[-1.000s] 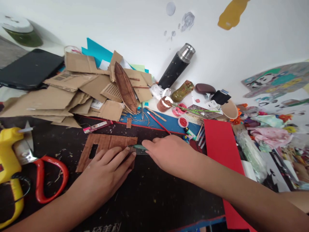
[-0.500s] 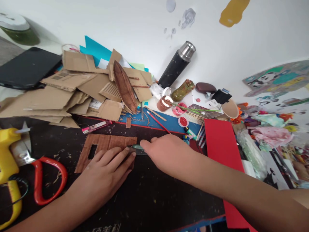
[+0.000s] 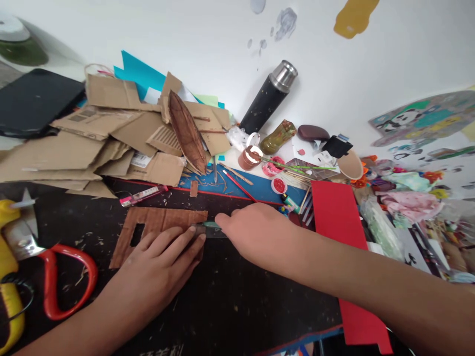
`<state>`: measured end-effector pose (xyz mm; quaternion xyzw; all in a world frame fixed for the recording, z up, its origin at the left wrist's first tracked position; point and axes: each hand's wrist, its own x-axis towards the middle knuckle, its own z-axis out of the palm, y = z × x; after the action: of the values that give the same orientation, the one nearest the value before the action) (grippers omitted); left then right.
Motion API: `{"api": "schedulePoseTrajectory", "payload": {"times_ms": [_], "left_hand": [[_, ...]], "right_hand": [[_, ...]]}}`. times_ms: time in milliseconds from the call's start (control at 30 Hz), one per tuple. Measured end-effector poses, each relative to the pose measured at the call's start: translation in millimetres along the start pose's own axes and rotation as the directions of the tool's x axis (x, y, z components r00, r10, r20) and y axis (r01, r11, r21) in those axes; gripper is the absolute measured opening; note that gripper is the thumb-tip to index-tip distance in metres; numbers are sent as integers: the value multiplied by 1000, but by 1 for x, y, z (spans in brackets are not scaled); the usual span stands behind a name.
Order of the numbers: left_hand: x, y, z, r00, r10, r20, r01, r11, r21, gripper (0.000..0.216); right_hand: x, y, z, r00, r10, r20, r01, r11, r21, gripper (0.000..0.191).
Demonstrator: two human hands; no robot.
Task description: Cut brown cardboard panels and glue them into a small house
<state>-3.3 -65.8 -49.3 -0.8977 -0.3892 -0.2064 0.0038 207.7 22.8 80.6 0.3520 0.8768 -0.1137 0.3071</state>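
Note:
My left hand lies with fingers stretched over a brown-painted piece of cardboard, which has a small rectangular hole near its left end. Its fingertips press on a clear ruler at the cardboard's right end. In my closed right hand is a slim green craft knife, mostly hidden by the fingers. The knife's front end rests along the ruler's upper edge, beside the cardboard's right end.
Red-handled scissors and a yellow glue gun lie at the left. Behind are stacked cardboard scraps, a brown cardboard boat, a black flask and paint pots. Red card lies under my right arm.
The whole view has shifted slightly, so things sit a little further left. My right hand and the knife have slid slightly right along the ruler. My left hand keeps its place on the cardboard.

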Motion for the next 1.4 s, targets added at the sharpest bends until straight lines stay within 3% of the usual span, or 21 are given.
{"api": "schedulePoseTrajectory", "payload": {"times_ms": [467, 567, 800, 1033, 1233, 1400], "left_hand": [[1, -1, -2, 1000, -1, -11, 1, 999, -53, 36], [1, -1, -2, 1000, 8, -9, -9, 999, -40, 37], [4, 3, -2, 1000, -25, 1, 25, 1000, -19, 35], [1, 1, 1, 996, -77, 34, 81, 987, -140, 31], [8, -13, -15, 994, -104, -22, 98, 976, -192, 46], [2, -41, -21, 992, -122, 13, 123, 985, -118, 69]], "right_hand": [[2, 3, 1, 1000, -10, -8, 11, 999, 39, 19], [-3, 7, 5, 998, -9, -63, 14, 997, 75, 17], [-20, -3, 46, 968, 187, -166, -110, 915, 387, 25], [-21, -12, 79, 928, 298, -225, -172, 876, 451, 40], [-17, -17, 83, 907, 352, -233, -205, 849, 486, 33], [-17, -23, 85, 893, 374, -251, -219, 847, 485, 28]]}}
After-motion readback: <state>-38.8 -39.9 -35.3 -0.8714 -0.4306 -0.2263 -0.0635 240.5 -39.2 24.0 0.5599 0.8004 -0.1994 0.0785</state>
